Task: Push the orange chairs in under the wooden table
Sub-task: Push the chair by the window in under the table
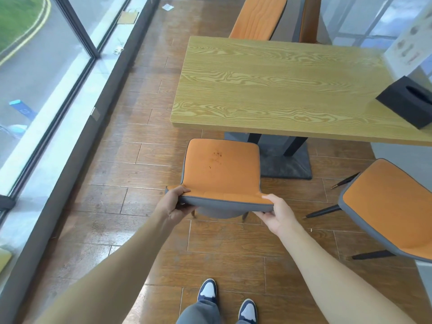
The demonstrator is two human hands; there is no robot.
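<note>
An orange chair with a grey back stands in front of me, its seat's front edge just short of the wooden table. My left hand grips the left end of its backrest top. My right hand grips the right end, thumb on top. A second orange chair stands at the right, pulled out from the table and turned at an angle. A third orange chair sits at the table's far side.
A black tissue box rests on the table's right end. The table's dark pedestal base stands on the wood floor just right of the chair. A glass window wall with a low sill runs along the left.
</note>
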